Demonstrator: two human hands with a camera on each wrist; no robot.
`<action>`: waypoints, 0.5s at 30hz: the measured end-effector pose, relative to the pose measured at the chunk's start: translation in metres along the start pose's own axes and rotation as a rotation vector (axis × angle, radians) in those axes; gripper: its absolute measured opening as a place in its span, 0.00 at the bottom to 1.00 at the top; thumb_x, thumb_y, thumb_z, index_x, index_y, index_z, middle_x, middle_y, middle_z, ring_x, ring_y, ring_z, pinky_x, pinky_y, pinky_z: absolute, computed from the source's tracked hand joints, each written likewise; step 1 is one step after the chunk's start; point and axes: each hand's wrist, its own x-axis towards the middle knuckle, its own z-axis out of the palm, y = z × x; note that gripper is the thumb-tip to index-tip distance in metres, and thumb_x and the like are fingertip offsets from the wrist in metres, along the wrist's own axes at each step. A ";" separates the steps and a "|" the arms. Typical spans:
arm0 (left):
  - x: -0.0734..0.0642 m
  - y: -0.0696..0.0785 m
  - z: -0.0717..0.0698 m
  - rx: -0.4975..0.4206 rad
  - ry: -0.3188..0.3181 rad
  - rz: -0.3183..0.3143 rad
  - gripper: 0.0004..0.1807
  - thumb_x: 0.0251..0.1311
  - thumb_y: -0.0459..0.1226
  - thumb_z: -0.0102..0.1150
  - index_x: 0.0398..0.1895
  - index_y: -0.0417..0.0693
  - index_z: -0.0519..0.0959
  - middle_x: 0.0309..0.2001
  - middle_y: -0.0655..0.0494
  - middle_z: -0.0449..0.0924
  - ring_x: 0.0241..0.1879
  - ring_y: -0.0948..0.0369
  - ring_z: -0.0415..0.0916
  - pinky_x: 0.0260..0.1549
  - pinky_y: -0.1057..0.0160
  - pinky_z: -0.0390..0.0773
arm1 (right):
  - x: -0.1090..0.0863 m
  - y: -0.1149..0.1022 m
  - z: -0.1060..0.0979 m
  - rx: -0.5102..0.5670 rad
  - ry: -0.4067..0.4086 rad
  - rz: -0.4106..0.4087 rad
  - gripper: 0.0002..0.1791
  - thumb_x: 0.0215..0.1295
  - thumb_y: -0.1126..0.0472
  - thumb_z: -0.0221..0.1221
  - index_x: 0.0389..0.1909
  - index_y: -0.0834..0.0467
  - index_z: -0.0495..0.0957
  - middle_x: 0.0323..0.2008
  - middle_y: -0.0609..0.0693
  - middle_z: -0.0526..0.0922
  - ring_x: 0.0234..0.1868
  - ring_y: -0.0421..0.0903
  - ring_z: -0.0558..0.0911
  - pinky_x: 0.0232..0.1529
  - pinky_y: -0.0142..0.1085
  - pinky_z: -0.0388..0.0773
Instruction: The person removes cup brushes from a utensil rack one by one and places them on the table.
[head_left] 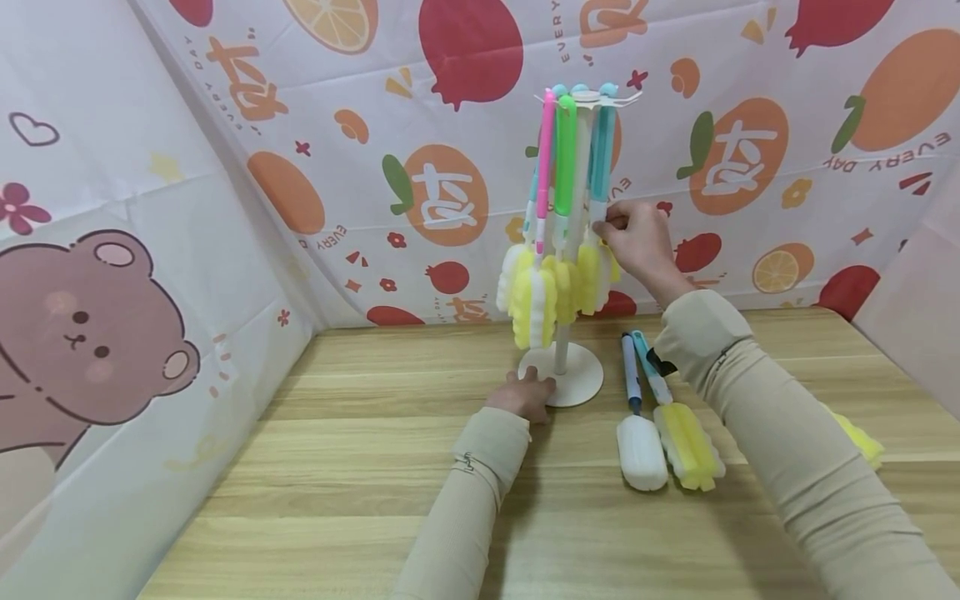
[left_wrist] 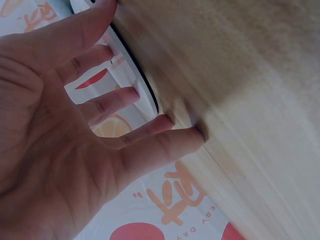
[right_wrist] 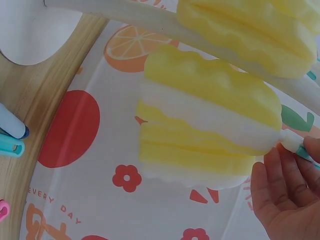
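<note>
A white stand (head_left: pixel 577 385) with a round base carries several sponge bottle brushes hung head down from its top hooks, among them one with a pink handle (head_left: pixel 546 167) and one with a green handle (head_left: pixel 566 158). At the stand's right side, my right hand (head_left: pixel 639 239) pinches the lower handle of a teal-handled bottle brush (head_left: pixel 602 154), whose yellow and white sponge head (right_wrist: pixel 210 110) hangs below. My left hand (head_left: pixel 527 395) rests at the base's front left edge; its fingers are spread at the rim and tabletop in the left wrist view.
On the wooden table (head_left: pixel 360 467), right of the stand, lie a white-headed brush (head_left: pixel 642 452) and a yellow-headed brush (head_left: pixel 686 442). Another yellow sponge head (head_left: pixel 862 440) shows partly behind the right sleeve. A fruit-printed cloth (head_left: pixel 337 75) hangs behind the table.
</note>
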 end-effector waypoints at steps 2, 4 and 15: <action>0.000 0.000 0.000 -0.001 0.000 0.000 0.26 0.65 0.38 0.67 0.66 0.55 0.74 0.70 0.47 0.64 0.58 0.45 0.65 0.42 0.48 0.79 | 0.000 -0.001 -0.001 -0.001 0.004 -0.002 0.15 0.75 0.63 0.58 0.54 0.70 0.81 0.47 0.65 0.82 0.44 0.58 0.79 0.54 0.47 0.80; 0.000 0.000 -0.001 -0.001 -0.001 0.002 0.27 0.65 0.38 0.66 0.67 0.55 0.74 0.70 0.47 0.63 0.59 0.45 0.65 0.43 0.48 0.79 | 0.001 -0.001 -0.002 -0.007 0.009 -0.002 0.15 0.75 0.63 0.58 0.54 0.70 0.81 0.46 0.65 0.82 0.44 0.58 0.79 0.53 0.47 0.80; -0.001 0.000 -0.001 0.004 -0.009 0.008 0.29 0.65 0.38 0.66 0.69 0.54 0.72 0.71 0.46 0.62 0.61 0.44 0.64 0.44 0.47 0.79 | 0.001 -0.001 -0.007 0.007 0.021 -0.004 0.15 0.75 0.63 0.57 0.52 0.70 0.82 0.44 0.64 0.83 0.42 0.56 0.80 0.52 0.46 0.80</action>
